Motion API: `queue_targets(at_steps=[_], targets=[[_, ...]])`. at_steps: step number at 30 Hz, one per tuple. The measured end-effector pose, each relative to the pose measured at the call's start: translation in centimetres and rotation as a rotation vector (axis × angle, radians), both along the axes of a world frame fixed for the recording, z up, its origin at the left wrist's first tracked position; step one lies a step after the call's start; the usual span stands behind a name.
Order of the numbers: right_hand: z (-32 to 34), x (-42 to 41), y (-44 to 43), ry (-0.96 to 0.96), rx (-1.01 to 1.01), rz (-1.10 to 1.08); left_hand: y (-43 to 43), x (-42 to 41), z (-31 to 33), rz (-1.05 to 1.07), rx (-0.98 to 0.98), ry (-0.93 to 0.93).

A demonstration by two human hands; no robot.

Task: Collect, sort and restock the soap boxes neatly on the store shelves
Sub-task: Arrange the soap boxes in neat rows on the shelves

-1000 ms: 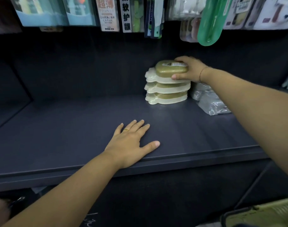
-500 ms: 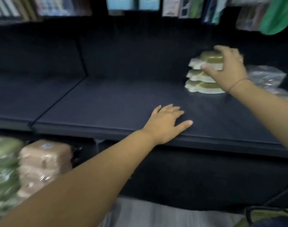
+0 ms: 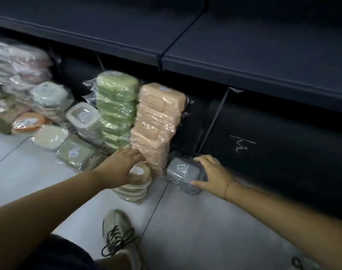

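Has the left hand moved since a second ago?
Yes. The left hand has dropped from the shelf edge to grip the soap box stack on the floor below.

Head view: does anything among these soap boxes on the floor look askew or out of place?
Yes. The tall plastic-wrapped peach soap-box stack looks uneven: its boxes sit staggered inside loose, crinkled wrap, and it seems to tilt. Wide-angle distortion may exaggerate that.

We count two tall plastic-wrapped stacks of soap boxes, one green stack (image 3: pixel 117 106) and one peach stack (image 3: pixel 158 121), plus one short cream stack (image 3: pixel 135 192), one grey wrapped pack (image 3: pixel 182 171) and two dark shelf boards (image 3: pixel 88 26) (image 3: pixel 263 45).
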State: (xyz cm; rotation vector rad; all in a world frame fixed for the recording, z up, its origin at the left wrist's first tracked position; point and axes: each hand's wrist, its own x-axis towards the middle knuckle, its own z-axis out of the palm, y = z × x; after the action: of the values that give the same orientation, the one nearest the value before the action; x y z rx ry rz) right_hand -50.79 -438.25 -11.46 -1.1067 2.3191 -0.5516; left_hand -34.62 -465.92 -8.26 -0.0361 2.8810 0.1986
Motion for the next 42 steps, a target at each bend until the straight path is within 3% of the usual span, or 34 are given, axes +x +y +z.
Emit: queue_targets(at_steps=[6,13,21,26,31,38,42], targets=[[-6.5,1.7,-4.6,0.066,0.169,-0.183,-3.2,1.4,-3.4,0.066,-0.182,-0.275],[-9.4,2.5,-5.7,0.155,0.224,-0.266,-4.5,0.6,-5.6,0.119,-0.123,-0.209],[-8.5,1.3,-5.8,0.164,0.287,-0.253,-4.0,1.1,-5.0,0.126,-0.127,-0.132],[-3.0,0.5,-3.2,0.138,0.211,-0.165,-2.4,1.5,-1.6,0.056,-0.037,-0.141],[7.2,-1.4,2.8,0.165,0.065,-0.114,2.9,-1.4,4.7,-0.051,0.078,-0.033],[22.7,-3.9,16.6,0.279,-0.141,-0.303,10.7,-7.4,17.0,-0.115,0.268,0.339],[27.1,-8.1,23.4,0.467,-0.156,-0.498,15.9,-14.4,20.4,-0.169,0.278,0.516]])
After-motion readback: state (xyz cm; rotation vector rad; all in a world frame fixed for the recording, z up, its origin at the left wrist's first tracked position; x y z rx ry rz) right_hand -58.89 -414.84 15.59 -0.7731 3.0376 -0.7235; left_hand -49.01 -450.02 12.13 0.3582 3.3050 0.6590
